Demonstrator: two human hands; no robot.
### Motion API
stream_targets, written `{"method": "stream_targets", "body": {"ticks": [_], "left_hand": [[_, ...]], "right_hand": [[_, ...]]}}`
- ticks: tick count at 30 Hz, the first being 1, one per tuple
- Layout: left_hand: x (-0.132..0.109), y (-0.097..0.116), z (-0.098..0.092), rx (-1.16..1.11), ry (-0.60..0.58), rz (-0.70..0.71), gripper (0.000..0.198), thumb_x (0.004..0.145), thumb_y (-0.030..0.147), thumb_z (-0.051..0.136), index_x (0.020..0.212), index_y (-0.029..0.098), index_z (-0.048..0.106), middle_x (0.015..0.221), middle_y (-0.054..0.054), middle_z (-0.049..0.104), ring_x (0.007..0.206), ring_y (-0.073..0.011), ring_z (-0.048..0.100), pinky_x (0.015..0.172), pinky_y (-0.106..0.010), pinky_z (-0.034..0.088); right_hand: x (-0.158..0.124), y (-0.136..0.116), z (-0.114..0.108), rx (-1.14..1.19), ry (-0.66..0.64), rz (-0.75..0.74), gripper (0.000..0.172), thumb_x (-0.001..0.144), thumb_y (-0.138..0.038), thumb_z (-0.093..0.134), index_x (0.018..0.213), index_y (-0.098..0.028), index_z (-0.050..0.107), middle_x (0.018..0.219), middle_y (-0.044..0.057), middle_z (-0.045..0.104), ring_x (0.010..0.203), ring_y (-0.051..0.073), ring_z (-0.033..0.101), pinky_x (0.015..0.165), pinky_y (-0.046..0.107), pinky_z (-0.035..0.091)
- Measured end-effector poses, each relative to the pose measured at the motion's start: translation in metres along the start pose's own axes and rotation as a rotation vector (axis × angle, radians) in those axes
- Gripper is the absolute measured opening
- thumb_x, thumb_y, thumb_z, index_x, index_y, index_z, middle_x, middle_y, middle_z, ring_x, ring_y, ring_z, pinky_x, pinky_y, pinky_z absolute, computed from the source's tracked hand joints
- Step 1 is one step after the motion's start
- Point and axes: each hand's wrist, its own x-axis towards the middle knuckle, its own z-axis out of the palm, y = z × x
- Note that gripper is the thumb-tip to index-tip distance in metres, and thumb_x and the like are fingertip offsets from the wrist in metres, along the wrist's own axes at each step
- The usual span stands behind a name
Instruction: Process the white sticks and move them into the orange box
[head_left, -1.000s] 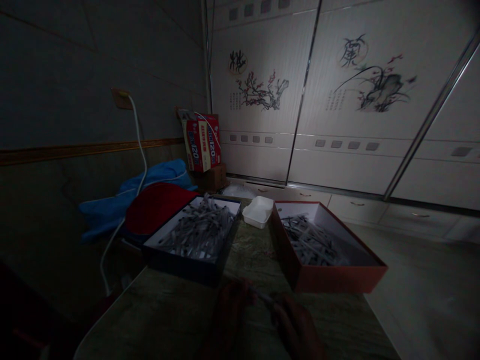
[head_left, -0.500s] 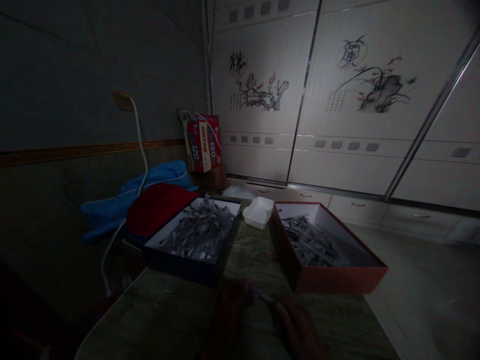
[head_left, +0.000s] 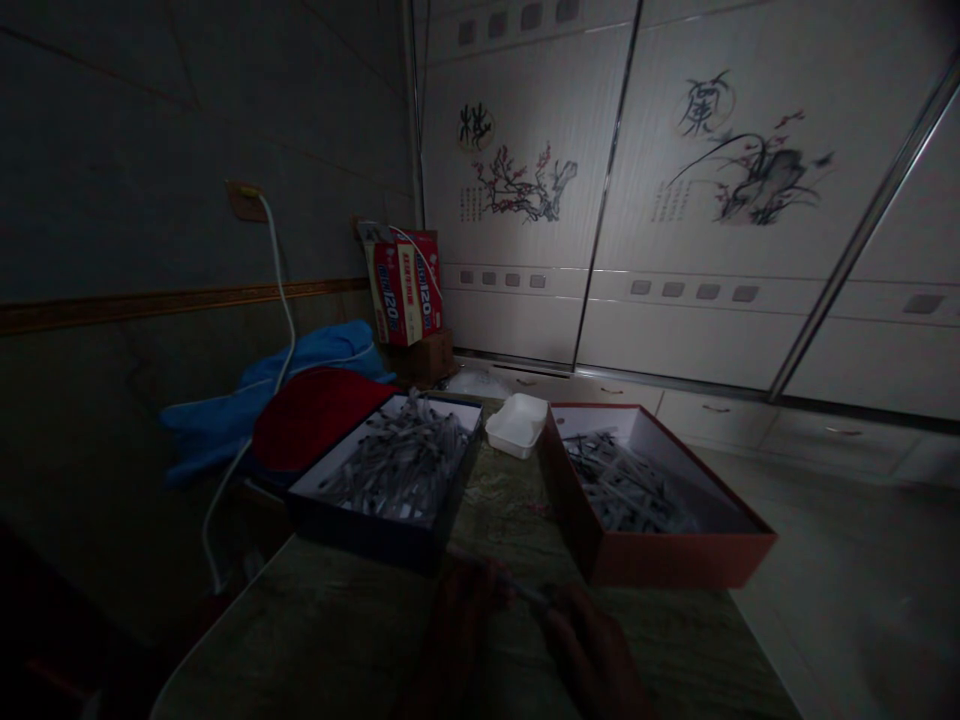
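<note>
Low over the near part of the table (head_left: 360, 610), my left hand (head_left: 469, 605) is closed around one end of a thin pale tube (head_left: 525, 590). My right hand (head_left: 589, 645) grips the tube's other end, with its fingers curled. The dim light hides the finer detail of the tube and the fingertips. Ahead of my left hand stands a dark blue box (head_left: 360, 538) heaped with thin, clear tube-like pieces (head_left: 405, 455). Ahead of my right hand is an orange-red box (head_left: 682, 560) with similar thin pieces (head_left: 622, 485) lying in it.
A white plastic tray (head_left: 516, 425) sits between the boxes at the back. To the left lie a red cushion-like item (head_left: 319, 415) and blue cloth (head_left: 322, 355), with a white cable (head_left: 281, 270) hanging over them. Behind are a red carton (head_left: 405, 285) and sliding cabinet doors (head_left: 517, 260).
Both hands have shifted only slightly, still holding the thin tube between them. The boxes, the tray and everything around them stay where they were.
</note>
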Motion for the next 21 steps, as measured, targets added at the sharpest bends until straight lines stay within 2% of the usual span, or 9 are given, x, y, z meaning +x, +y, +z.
{"method": "stream_targets", "body": {"ticks": [3, 8, 13, 18, 21], "left_hand": [[-0.001, 0.001, 0.000, 0.042, -0.023, 0.054, 0.037, 0.055, 0.048, 0.077, 0.069, 0.014, 0.069, 0.066, -0.003, 0.068, 0.063, -0.0190, 0.064, 0.063, -0.030, 0.051], [0.001, -0.001, 0.000, -0.013, -0.043, 0.030, 0.039, 0.057, 0.048, 0.076, 0.073, 0.014, 0.069, 0.072, -0.005, 0.070, 0.066, -0.0191, 0.065, 0.064, -0.031, 0.052], [0.003, -0.005, -0.003, 0.017, -0.067, 0.030, 0.036, 0.063, 0.047, 0.073, 0.076, 0.014, 0.069, 0.072, -0.004, 0.069, 0.067, -0.0186, 0.064, 0.064, -0.031, 0.052], [0.000, -0.004, -0.004, 0.012, -0.048, 0.039, 0.035, 0.062, 0.046, 0.074, 0.076, 0.015, 0.069, 0.074, -0.003, 0.069, 0.069, -0.0192, 0.065, 0.066, -0.031, 0.052], [0.000, -0.003, -0.002, -0.016, -0.055, 0.029, 0.036, 0.060, 0.047, 0.075, 0.072, 0.014, 0.069, 0.071, -0.003, 0.068, 0.067, -0.0192, 0.064, 0.066, -0.032, 0.053]], "right_hand": [[0.000, 0.001, 0.000, -0.007, -0.014, 0.013, 0.031, 0.088, -0.049, 0.042, 0.089, -0.022, 0.058, 0.078, 0.003, 0.066, 0.072, 0.017, 0.061, 0.067, 0.023, 0.044], [0.000, 0.006, 0.001, -0.017, -0.009, -0.017, 0.043, 0.092, -0.049, 0.029, 0.072, -0.022, 0.056, 0.060, 0.000, 0.059, 0.057, 0.015, 0.057, 0.057, 0.022, 0.041], [0.000, -0.004, -0.002, 0.001, -0.031, 0.011, 0.035, 0.088, -0.050, 0.040, 0.091, -0.020, 0.059, 0.074, 0.003, 0.065, 0.068, 0.017, 0.060, 0.062, 0.023, 0.043], [0.000, -0.001, -0.001, -0.008, -0.041, -0.007, 0.043, 0.092, -0.048, 0.031, 0.077, -0.020, 0.059, 0.063, 0.001, 0.060, 0.059, 0.015, 0.056, 0.058, 0.022, 0.041], [-0.001, -0.002, 0.000, 0.016, 0.011, -0.008, 0.038, 0.088, -0.051, 0.039, 0.084, -0.020, 0.061, 0.067, 0.002, 0.063, 0.061, 0.016, 0.058, 0.059, 0.023, 0.042]]}}
